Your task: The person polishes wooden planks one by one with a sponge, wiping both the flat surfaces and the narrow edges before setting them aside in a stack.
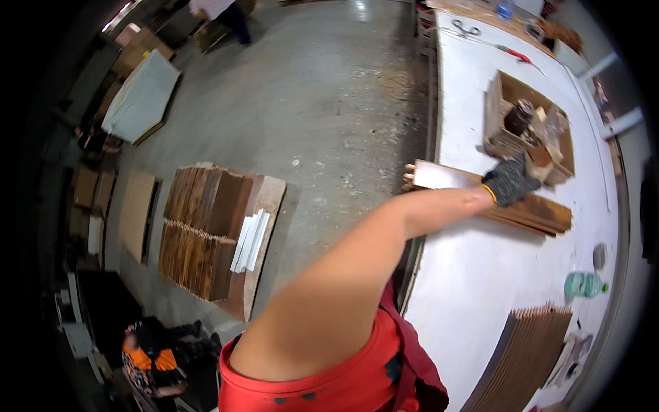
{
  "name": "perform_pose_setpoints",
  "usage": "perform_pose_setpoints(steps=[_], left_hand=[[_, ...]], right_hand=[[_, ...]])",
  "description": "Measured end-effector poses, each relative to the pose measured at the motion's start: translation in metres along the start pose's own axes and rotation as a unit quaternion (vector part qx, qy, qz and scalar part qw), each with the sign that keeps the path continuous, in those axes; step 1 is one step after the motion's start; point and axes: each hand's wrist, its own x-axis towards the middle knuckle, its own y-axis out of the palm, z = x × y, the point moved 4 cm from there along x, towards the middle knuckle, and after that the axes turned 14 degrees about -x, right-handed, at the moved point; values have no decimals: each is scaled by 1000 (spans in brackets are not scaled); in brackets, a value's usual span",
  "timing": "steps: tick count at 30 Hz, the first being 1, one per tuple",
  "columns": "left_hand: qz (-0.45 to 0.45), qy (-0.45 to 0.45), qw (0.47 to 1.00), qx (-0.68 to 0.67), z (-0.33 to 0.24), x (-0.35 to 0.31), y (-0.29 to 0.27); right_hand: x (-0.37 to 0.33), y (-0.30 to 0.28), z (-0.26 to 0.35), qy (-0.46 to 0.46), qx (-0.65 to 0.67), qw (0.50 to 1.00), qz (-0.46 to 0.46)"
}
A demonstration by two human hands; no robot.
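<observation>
My left hand (511, 181), in a dark grey knit glove with a yellow cuff, reaches across the white table to the near corner of a cardboard box (495, 113). Its fingers are bent around a small brown and cream piece (540, 162), too blurred to name. Under the hand and wrist lies a short stack of brown wooden slats (542, 213). Inside the box are a dark brown jar (519, 117) and a clear plastic bag (551, 127). My right hand is outside the picture.
More slats (525, 353) stand in a row at the table's near end, beside a green-tinted bottle (585, 284). Scissors (467, 29) and a red-handled tool (513, 53) lie farther off. Stacked boards (199, 233) sit on the floor at left. A seated person (154, 360) is lower left.
</observation>
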Motion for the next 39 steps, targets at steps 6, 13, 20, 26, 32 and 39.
perform_pose_setpoints(steps=[6, 13, 20, 26, 32, 39], left_hand=[[-91, 46, 989, -108, 8, -3, -8], [-132, -39, 983, -119, 13, 2, 4], [-210, -47, 962, -170, 38, 9, -6], [-200, -36, 970, -138, 45, 10, -2], [-189, -74, 970, -134, 30, 5, -9], [-144, -140, 975, -96, 21, 3, -3]], right_hand=[[126, 32, 85, -93, 127, 985, -77], [225, 145, 194, -209, 299, 931, -33], [171, 232, 286, -404, 12, 912, 74], [294, 326, 176, -368, -11, 923, 116], [318, 338, 170, -250, 7, 949, 194], [338, 272, 168, -413, 7, 908, 71]])
